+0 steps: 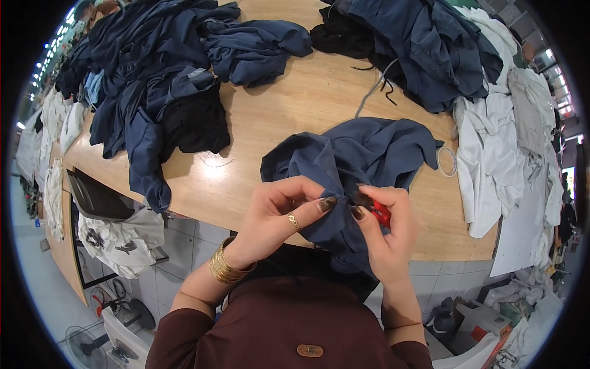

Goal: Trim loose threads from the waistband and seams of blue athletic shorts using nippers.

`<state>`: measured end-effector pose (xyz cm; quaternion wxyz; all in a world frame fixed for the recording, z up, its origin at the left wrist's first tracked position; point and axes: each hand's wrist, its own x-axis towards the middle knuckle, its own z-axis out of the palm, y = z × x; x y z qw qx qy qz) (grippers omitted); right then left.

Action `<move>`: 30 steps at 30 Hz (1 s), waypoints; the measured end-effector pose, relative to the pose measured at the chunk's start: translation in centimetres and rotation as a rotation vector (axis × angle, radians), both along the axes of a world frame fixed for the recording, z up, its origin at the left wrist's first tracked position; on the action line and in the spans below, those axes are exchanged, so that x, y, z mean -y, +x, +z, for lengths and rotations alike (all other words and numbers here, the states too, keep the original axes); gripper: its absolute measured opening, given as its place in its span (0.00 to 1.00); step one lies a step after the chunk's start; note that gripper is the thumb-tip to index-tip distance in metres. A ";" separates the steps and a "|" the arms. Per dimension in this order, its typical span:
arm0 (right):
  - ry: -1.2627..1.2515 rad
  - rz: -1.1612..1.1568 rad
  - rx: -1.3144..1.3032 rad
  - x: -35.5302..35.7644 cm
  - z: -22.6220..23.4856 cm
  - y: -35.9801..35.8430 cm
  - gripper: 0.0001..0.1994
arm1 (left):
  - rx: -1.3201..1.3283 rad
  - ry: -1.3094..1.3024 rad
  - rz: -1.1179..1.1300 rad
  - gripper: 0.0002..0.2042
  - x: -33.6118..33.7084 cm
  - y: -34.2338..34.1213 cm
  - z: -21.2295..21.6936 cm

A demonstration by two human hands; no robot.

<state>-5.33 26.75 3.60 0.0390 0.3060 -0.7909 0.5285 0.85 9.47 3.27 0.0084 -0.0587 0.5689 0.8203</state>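
Observation:
A dark blue garment (375, 144) lies bunched at the table's near edge, part of it hanging over toward my lap. My left hand (270, 212) is closed, pinching a fold of it between thumb and forefinger. Close beside, my right hand (390, 224) is closed too, its thumb and fingertips at the same fold. Tucked inside that hand is a small red tool (381, 214), mostly hidden by the fingers; its working end does not show. Whether the right fingertips grip cloth or a thread is too small to tell.
Heaps of dark blue and black clothes (147, 74) cover the table's far left, with another dark blue pile (424, 49) at far right. White cloth (491, 154) hangs over the right side. A roll of tape (447, 161) lies by the garment. A grey cord (372, 92) trails behind it.

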 end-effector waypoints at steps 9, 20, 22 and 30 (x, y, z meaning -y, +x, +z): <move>0.082 -0.011 -0.123 -0.2 0.1 -0.1 0.13 | 0.004 0.006 0.036 0.05 -0.2 -0.1 -0.3; 0.155 -0.012 -0.331 -0.1 0.0 -0.4 0.14 | 0.013 0.010 0.061 0.04 -0.4 -0.3 0.4; 0.157 -0.014 -0.333 -0.1 0.0 -0.4 0.14 | -0.003 0.008 0.058 0.04 -0.4 -0.3 0.3; 0.141 -0.013 -0.314 -0.1 0.0 -0.5 0.13 | 0.009 -0.030 0.054 0.04 -0.2 -0.2 0.3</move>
